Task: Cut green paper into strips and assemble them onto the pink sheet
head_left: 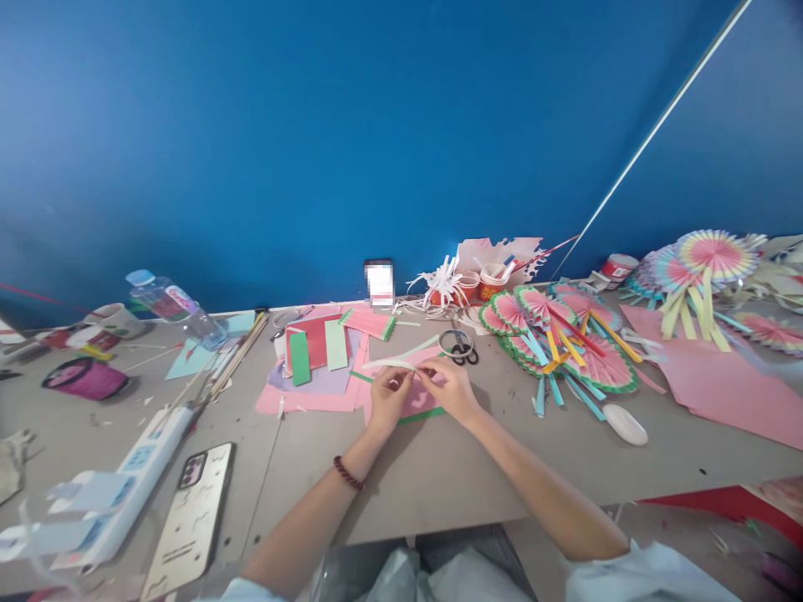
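Observation:
Both hands meet near the middle of the table. My left hand (390,393) pinches a thin pale strip (382,364), which sticks out to the left above the fingers. My right hand (448,386) is closed on the same strip near its right end, fingertips almost touching those of the left. Beneath the hands lies a pink sheet (423,400) with green strips along its edges. Just behind the right hand are black scissors (464,354) and a roll of tape (452,341).
Folded paper fans (565,334) and a white oval object (625,425) lie to the right. On the left are a green card (300,358), a plastic bottle (166,299), a power strip (135,477) and a phone (191,518). A blue wall (314,150) stands behind.

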The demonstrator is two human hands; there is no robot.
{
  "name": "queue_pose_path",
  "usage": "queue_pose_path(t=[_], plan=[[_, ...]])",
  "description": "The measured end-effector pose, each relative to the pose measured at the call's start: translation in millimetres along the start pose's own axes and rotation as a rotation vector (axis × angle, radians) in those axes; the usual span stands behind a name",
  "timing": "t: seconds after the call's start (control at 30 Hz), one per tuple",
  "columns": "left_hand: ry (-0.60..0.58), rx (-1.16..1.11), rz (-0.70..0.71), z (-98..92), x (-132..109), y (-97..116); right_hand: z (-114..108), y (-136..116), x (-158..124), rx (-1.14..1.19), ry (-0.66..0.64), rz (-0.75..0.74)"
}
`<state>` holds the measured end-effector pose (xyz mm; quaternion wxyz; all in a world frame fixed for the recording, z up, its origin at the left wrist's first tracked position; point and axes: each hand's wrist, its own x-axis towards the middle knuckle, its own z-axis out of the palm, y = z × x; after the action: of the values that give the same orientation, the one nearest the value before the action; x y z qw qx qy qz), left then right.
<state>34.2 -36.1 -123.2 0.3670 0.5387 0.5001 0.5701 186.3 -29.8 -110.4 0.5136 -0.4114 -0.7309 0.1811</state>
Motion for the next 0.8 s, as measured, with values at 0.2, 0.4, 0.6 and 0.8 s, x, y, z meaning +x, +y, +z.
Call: queue_pose_path(t=[0.2, 0.4, 0.6, 0.8], plan=[[-0.002, 0.092, 0.065, -0.7, -1.8, 1.3, 3.3, 7.4, -3.1, -0.095, 0.017, -0.066], [-0.040, 0.198, 0.141, -2.5, -3.0, 4.1, 3.9, 7.0, -4.6, -0.218, 0.030, -0.145], [-0.064, 0.257, 0.179, -2.5, -4.0, 0.9, 3.4, 5.1, -5.3, -0.253, 0.001, -0.121], [-0.084, 0.280, 0.172, -2.3, -4.0, -3.1, 3.0, 4.0, -3.8, -0.200, -0.013, -0.067]])
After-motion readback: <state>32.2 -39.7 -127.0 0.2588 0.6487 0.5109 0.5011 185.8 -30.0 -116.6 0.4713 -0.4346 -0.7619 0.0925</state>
